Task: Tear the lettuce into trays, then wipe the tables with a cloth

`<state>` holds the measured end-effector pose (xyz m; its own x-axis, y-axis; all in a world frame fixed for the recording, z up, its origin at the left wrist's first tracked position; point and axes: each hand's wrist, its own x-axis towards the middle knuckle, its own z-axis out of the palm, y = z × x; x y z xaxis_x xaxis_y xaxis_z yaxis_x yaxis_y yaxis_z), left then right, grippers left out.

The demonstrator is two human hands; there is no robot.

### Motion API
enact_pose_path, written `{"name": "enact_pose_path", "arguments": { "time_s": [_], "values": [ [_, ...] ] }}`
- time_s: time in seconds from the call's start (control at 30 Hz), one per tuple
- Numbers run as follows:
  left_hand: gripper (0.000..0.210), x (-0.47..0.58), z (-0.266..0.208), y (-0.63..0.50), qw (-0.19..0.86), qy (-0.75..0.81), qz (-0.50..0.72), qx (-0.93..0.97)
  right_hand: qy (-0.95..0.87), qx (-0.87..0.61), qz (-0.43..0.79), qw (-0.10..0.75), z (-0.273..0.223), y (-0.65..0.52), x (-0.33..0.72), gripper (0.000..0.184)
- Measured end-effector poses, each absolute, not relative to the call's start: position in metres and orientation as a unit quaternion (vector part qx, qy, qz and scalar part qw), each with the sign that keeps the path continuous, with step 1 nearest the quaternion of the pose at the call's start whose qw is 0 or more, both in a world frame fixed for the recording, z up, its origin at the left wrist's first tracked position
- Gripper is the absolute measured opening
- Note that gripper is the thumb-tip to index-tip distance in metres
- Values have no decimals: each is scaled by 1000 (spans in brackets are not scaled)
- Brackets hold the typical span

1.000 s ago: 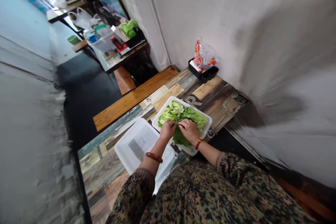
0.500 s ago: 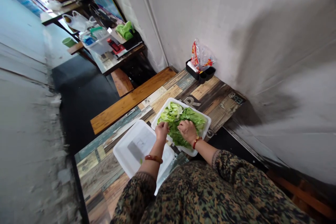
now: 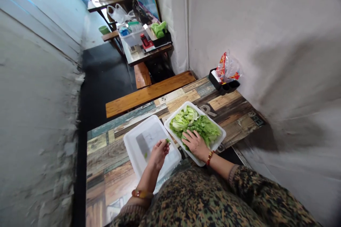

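judging by how things sit, step in hand is prob picking thru the leafy greens (image 3: 206,126) & taking small bits off. they're in the r tray (image 3: 223,134), on the wood-pattern table (image 3: 117,159). my l hand (image 3: 159,151) is narrow, thumb & fingers pinching a small green bit (image 3: 167,141), over the l tray (image 3: 129,141) from this view; can't tell how high. my r hand (image 3: 195,144) is fairly wide, palm down, fingers spread on the leaves near the tray's close edge; can't tell if any leaf is gripped underneath.

next move, imo, calls for l fingers loosening w/ the bit clear of the greens, so it doesn't drop back in, & r hand kept light bc the leaves prob bruise easily.

looks-wise: greens fill most of the r tray. pale yellowish, crinkly pieces at the far l end, fuller green leaves w/ frilly edges toward the r, some hidden by my r hand. l tray has a tiny green scrap (image 3: 145,155) on its floor, plus a greyish patch, poss just a reflection.
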<state>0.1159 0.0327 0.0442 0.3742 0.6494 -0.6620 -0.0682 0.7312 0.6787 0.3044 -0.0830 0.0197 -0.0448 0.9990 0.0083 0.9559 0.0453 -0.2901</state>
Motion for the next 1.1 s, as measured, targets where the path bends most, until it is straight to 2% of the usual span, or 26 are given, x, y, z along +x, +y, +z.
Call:
{"name": "enact_pose_path", "arguments": {
  "time_s": [0.13, 0.3, 0.5, 0.57, 0.83, 1.0, 1.1],
  "values": [
    [39, 100, 43, 27, 772, 522, 248, 265, -719, -684, 103, 64, 18, -80, 299, 32],
    [40, 91, 44, 19, 769, 529, 262, 247, -739, -663, 85, 84, 33, -88, 294, 33],
    [38, 76, 48, 16, 764, 520, 310, 225, -764, -624, 151, 60, 32, -95, 297, 28],
    [36, 60, 50, 20, 755, 523, 335, 209, -752, -633, 168, 81, 40, -89, 299, 26],
    [29, -10, 66, 27, 699, 515, 473, 146, -682, -642, 229, 267, 62, -53, 281, 33],
    [42, -14, 60, 11, 671, 542, 473, 179, -695, -597, 278, 289, 53, -42, 249, 32],
    [40, -19, 53, 5, 635, 584, 452, 229, -699, -585, 289, 292, 46, -39, 238, 32]
  ]
}}
